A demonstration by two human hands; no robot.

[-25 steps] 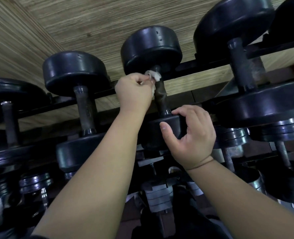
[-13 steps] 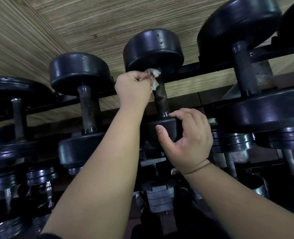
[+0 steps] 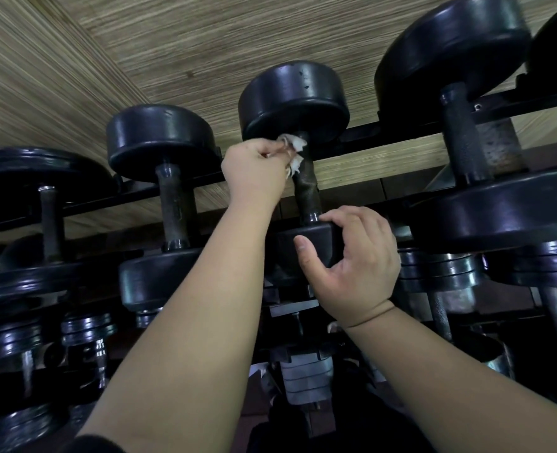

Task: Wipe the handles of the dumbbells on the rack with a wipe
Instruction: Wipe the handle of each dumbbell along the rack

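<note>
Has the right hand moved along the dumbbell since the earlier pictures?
No. The right hand still grips the dumbbell's near head, fingertips beside the handle as before; only the camera shifted slightly.

glossy blk dumbbell heads (image 3: 293, 99), rough worn metal handle (image 3: 306, 194), crumpled paper wipe (image 3: 291, 148)

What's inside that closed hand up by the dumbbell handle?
A crumpled white wipe pokes out of the left hand, against the top of the dumbbell handle. The rest of the wipe and the fingertips are hidden behind the back of the hand.
</note>
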